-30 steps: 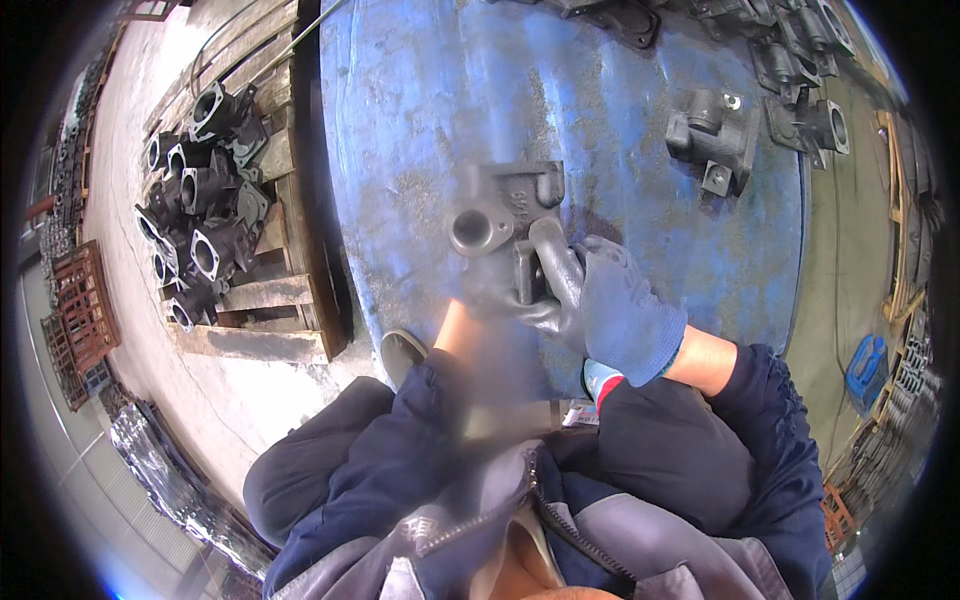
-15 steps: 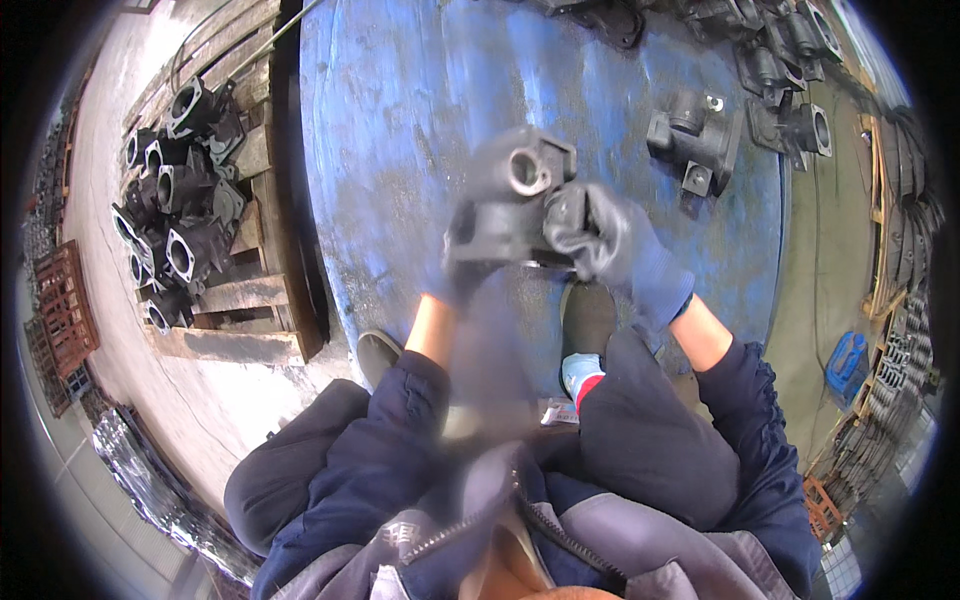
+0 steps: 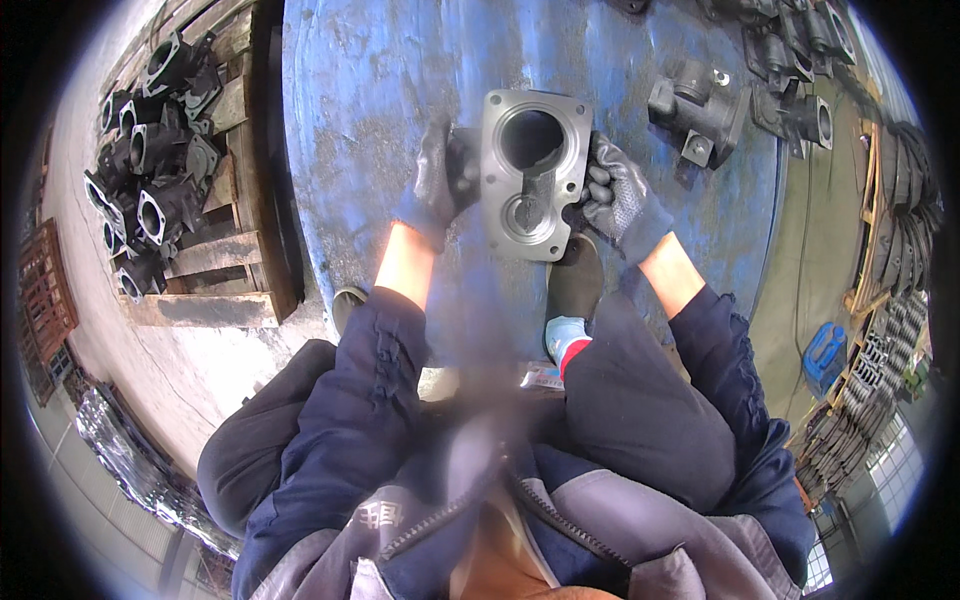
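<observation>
Between my two gloved hands is a dark metal casting (image 3: 505, 165), its flat machined flange facing up at me. The flange has a large round bore, a smaller round recess below it and several bolt holes along its rim. My left hand (image 3: 437, 175) grips the casting's left side, fingers wrapped around a part behind the flange. At the right edge, my right hand (image 3: 618, 195) has its fingers curled against the flange. The undersides of the casting are hidden from me. Just beyond my right hand, another similar casting (image 3: 698, 112) rests on the blue worktop (image 3: 390, 90).
On the left, several castings (image 3: 150, 150) lie on a wooden pallet (image 3: 225, 250). More castings (image 3: 790, 50) crowd the worktop's far right corner. A blue jug (image 3: 825, 358) stands on the floor at right, beside stacked metal parts (image 3: 865, 385). My shoe (image 3: 575, 285) is under my hands.
The casting has been turned over so its flat flange with the large bore now faces me. Both hands have shifted their grip to its sides.
</observation>
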`<action>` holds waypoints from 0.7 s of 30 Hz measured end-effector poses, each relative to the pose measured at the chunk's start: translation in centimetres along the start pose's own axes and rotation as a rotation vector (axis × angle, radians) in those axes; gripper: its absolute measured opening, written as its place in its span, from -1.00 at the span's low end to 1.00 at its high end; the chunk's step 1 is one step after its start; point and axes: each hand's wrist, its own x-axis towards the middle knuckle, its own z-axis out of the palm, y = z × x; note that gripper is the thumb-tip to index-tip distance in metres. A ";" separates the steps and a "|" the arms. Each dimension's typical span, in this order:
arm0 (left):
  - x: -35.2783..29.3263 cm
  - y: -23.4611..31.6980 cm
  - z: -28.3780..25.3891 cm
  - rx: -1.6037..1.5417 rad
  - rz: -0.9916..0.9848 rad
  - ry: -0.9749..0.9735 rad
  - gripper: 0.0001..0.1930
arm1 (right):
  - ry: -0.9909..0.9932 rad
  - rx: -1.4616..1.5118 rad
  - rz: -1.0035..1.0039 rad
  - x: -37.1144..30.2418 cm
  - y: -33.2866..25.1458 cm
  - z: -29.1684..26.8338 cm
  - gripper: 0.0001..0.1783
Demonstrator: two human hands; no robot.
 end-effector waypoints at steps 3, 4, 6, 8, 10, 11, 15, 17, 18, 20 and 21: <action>0.4 0.5 0.3 0.072 -0.039 -0.030 -0.34 | 0.004 0.140 0.055 0.2 0.2 0.2 -0.73; 0.5 0.5 0.2 0.047 -0.067 -0.072 -0.34 | 0.004 0.029 0.024 0.0 0.2 0.3 -0.72; 0.6 0.4 -0.5 0.150 0.023 -0.091 -0.34 | -0.012 -0.068 -0.011 -0.2 0.1 0.8 -0.73; 0.3 0.4 -1.7 0.212 0.110 -0.117 -0.37 | -0.131 0.274 0.091 -0.4 0.1 1.2 -0.74; -0.6 0.2 -3.2 0.330 0.214 -0.158 -0.42 | -0.107 0.201 0.032 -0.6 0.3 1.6 -0.79; -1.2 0.1 -3.9 0.387 0.283 -0.194 -0.43 | -0.102 0.173 0.003 -0.6 0.4 1.8 -0.82; -2.6 0.8 -5.3 0.539 0.149 -0.194 -0.52 | -0.097 0.278 0.017 -0.6 1.1 3.4 -0.90; -3.2 1.4 -5.8 0.468 0.100 -0.273 -0.56 | -0.109 0.201 -0.022 -0.7 1.4 4.7 -0.94; -3.3 1.6 -6.0 0.445 0.071 -0.314 -0.58 | -0.085 0.153 -0.039 -0.8 1.5 5.4 -0.94; -3.2 1.8 -6.6 0.223 0.105 -0.381 -0.69 | -0.098 0.087 -0.040 -1.1 1.4 6.6 -0.90; -3.0 2.0 -7.0 0.562 0.475 -0.361 -0.69 | -0.075 0.074 -0.046 -1.1 1.3 7.3 -0.88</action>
